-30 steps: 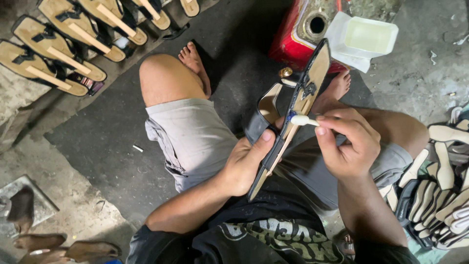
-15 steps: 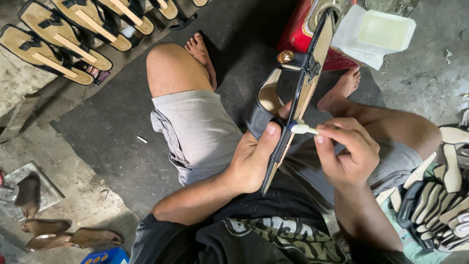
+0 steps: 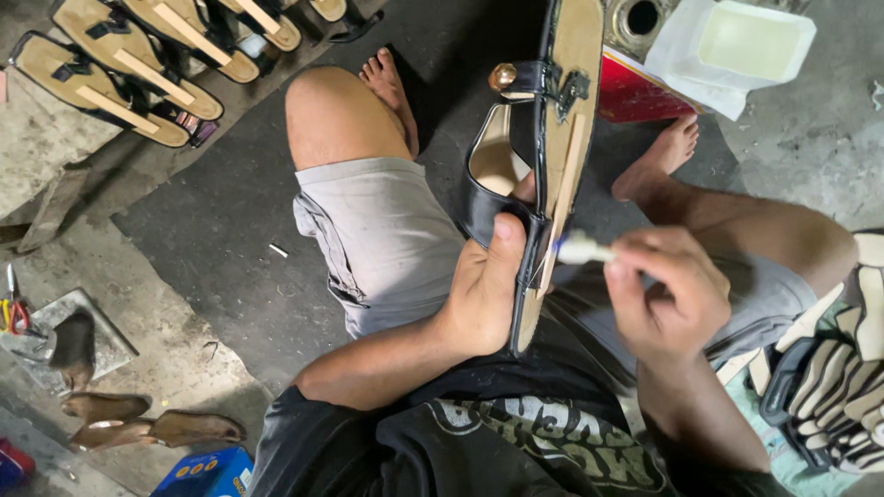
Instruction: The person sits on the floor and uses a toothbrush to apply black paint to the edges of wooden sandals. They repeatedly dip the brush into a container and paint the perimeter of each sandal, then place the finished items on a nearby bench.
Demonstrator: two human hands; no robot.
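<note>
Row of tan-soled sandals (image 3: pixel 138 69) lined up top left on the concrete floor (image 3: pixel 212 230). Red can (image 3: pixel 635 92) at top, white tub of pale glue (image 3: pixel 741 46) just beside it. Stack of black-and-cream sandals (image 3: pixel 838 387) at right edge. Brown soles (image 3: pixel 157 428) and blue box (image 3: pixel 207 474) bottom left.
</note>
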